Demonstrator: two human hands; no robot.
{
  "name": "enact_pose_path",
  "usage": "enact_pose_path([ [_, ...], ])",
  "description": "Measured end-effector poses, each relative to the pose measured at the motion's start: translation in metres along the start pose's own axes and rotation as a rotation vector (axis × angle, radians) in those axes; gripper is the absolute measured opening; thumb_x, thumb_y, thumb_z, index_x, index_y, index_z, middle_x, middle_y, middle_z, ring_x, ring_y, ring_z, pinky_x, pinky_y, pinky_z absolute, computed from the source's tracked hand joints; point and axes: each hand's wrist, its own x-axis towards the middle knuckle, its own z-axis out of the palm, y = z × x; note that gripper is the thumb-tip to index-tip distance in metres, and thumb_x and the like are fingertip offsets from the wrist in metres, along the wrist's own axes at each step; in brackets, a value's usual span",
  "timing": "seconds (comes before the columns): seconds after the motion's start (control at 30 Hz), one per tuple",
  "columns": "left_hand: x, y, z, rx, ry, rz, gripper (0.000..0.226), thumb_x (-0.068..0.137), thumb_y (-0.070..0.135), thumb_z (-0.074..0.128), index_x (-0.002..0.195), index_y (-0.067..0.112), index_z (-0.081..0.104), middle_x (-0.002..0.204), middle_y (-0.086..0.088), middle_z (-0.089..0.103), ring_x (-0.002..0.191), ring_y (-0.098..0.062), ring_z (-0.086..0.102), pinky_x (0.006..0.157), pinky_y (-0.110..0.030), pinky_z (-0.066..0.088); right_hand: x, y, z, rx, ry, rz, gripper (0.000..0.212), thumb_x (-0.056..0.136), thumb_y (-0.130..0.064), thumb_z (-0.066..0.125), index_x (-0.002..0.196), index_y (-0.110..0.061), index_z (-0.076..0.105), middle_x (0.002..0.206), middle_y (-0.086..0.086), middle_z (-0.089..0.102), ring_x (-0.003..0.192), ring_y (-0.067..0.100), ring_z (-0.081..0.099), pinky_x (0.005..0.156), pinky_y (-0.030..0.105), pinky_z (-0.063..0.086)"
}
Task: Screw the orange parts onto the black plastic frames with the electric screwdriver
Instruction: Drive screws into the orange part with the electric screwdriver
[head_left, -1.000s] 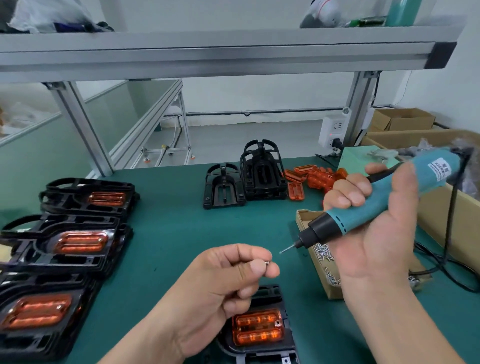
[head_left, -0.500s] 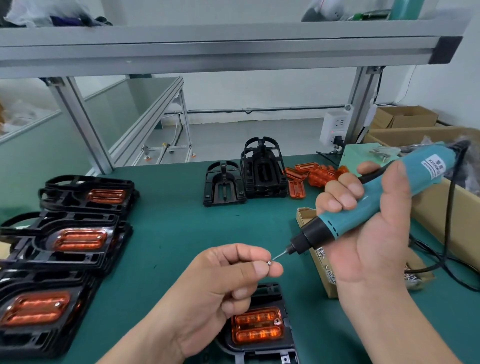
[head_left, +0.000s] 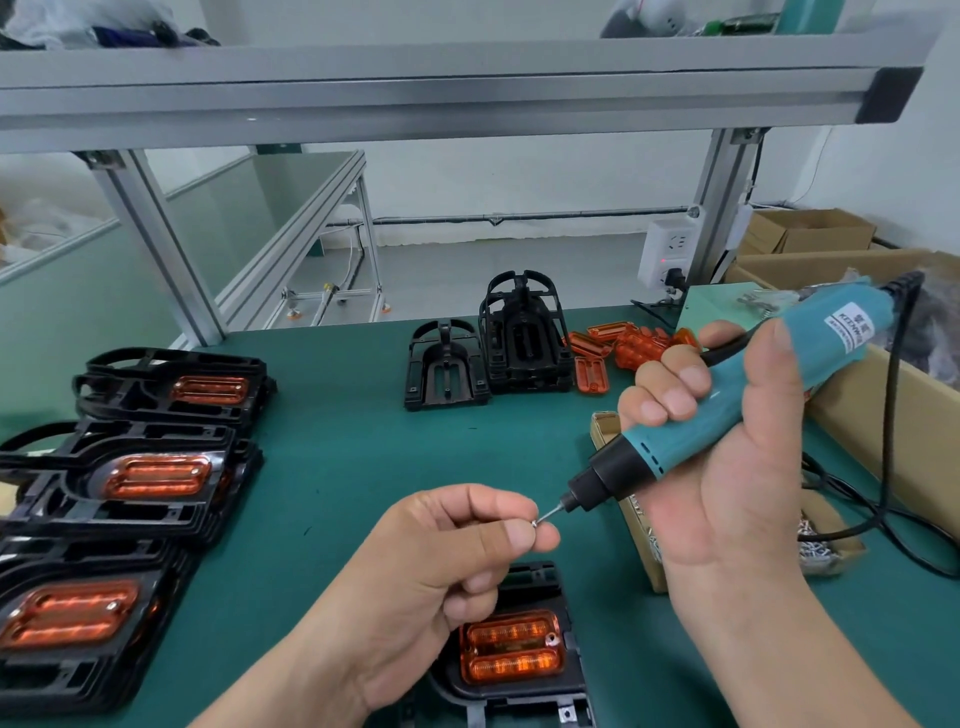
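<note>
Under my left hand (head_left: 441, 561) lies a frame (head_left: 524, 577); assembled frames (head_left: 57, 467) left of it, screw box (head_left: 605, 428) right, loose parts (head_left: 641, 348) beyond.

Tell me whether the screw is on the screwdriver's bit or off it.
Cannot tell if seated: the left hand pinches the screw right at the bit tip of the electric screwdriver.

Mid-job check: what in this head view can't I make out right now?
Head view:
- screw: tiny, pinched in the left hand; whether it sits on the bit of the electric screwdriver is unclear.
- black frame: the left hand and the bottom edge hide its left and near parts.
- screw box: the right hand covers most of it.
- Screwdriver label: too blurred to read.
</note>
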Motion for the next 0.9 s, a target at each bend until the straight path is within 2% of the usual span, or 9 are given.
enact_pose_path([
  [0.17,-0.001,0.001,0.002,0.197,0.093,0.115,0.021,0.075,0.021,0.089,0.092,0.013,0.08,0.103,-0.022,0.078,0.045,-0.009,0.03,0.044,-0.02,0.027,0.0,0.004,-0.001,-0.009,-0.001,0.019,0.028,0.107,-0.049,0.054,0.099,-0.022,0.059,0.077,-0.006,0.045,0.063,0.008,0.044,0.063,0.022,0.047],
  [0.3,-0.001,0.002,0.001,0.263,0.13,0.136,0.016,0.079,0.022,0.084,0.093,0.017,0.08,0.101,-0.017,0.079,0.043,-0.008,0.027,0.043,-0.022,0.024,0.001,0.008,-0.004,-0.014,0.008,0.028,0.028,0.101,-0.05,0.063,0.098,-0.022,0.06,0.078,-0.006,0.045,0.065,0.008,0.044,0.065,0.023,0.047],
  [0.43,-0.002,0.003,0.001,0.303,0.131,0.142,0.024,0.075,0.031,0.086,0.094,0.02,0.08,0.101,-0.014,0.08,0.043,-0.01,0.023,0.042,-0.023,0.022,0.003,0.012,-0.008,0.003,0.024,0.044,0.03,0.099,-0.051,0.067,0.099,-0.021,0.06,0.078,-0.005,0.046,0.065,0.009,0.044,0.064,0.024,0.047],
  [0.7,-0.003,0.005,0.001,0.341,0.075,0.108,0.021,0.083,0.025,0.08,0.103,0.03,0.078,0.111,-0.007,0.08,0.041,-0.008,0.024,0.04,-0.018,0.025,0.007,0.015,-0.015,0.049,0.104,0.082,0.032,0.102,-0.049,0.066,0.094,-0.019,0.062,0.076,-0.005,0.046,0.061,0.008,0.046,0.06,0.023,0.048],
  [0.83,-0.005,0.011,-0.001,0.405,0.081,0.153,0.024,0.086,0.031,0.075,0.108,0.038,0.076,0.116,0.0,0.079,0.041,-0.009,0.029,0.041,-0.019,0.026,0.007,0.014,-0.016,0.059,0.12,0.083,0.031,0.104,-0.048,0.064,0.094,-0.019,0.061,0.075,-0.005,0.045,0.06,0.007,0.045,0.059,0.022,0.047],
  [0.9,-0.005,0.015,-0.005,0.545,0.168,0.215,0.024,0.089,0.033,0.073,0.109,0.046,0.073,0.108,0.006,0.08,0.043,-0.006,0.042,0.043,-0.016,0.036,0.007,0.012,-0.016,0.058,0.116,0.085,0.031,0.104,-0.048,0.064,0.093,-0.019,0.061,0.075,-0.005,0.045,0.059,0.007,0.045,0.057,0.021,0.047],
])
